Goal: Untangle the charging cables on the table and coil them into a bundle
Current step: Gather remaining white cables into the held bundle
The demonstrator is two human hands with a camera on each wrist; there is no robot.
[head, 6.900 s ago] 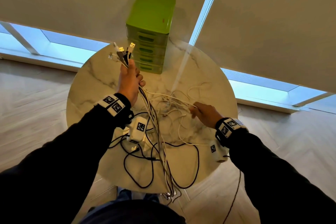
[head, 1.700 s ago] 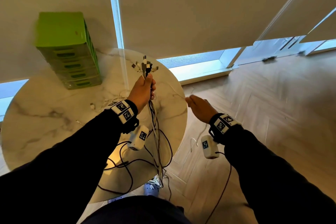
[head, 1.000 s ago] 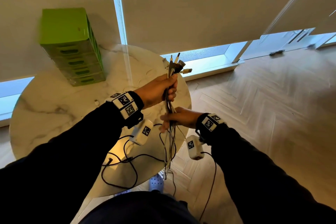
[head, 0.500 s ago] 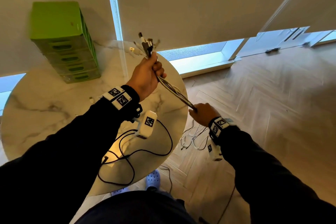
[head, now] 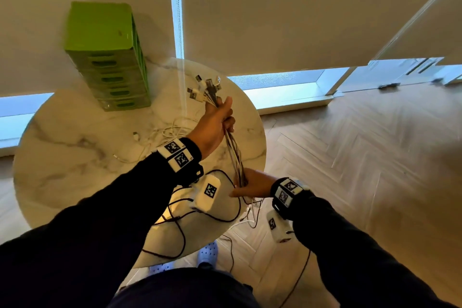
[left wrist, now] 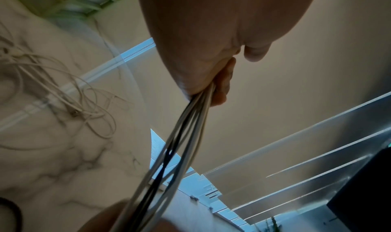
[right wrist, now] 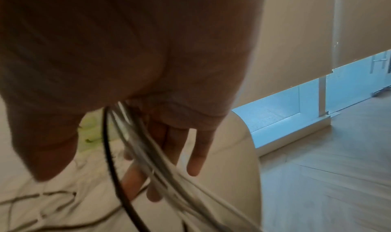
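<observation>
My left hand (head: 220, 120) grips a bundle of white and dark charging cables (head: 235, 157) just below their USB plugs (head: 207, 87), which fan out above the fist. The bundle runs down to my right hand (head: 250, 185) at the table's right edge. In the left wrist view the cables (left wrist: 180, 143) leave the fist (left wrist: 211, 60) as one strand. In the right wrist view the cables (right wrist: 148, 145) cross my right palm between thumb and nearly straight fingers (right wrist: 196, 152). Loose ends (head: 252, 215) hang below that hand. More white cables (head: 170, 132) lie tangled on the table.
The round marble table (head: 62, 170) carries a green drawer unit (head: 107, 57) at the back. Black leads (head: 180, 232) from the wrist cameras loop over its front. Wooden floor (head: 362, 170) lies to the right, and my shoes (head: 207, 255) show below the table's edge.
My right hand has come back in from the right to just under the left hand, and its fingers have loosened. The bundle now hangs steeper. The left hand has shifted slightly right.
</observation>
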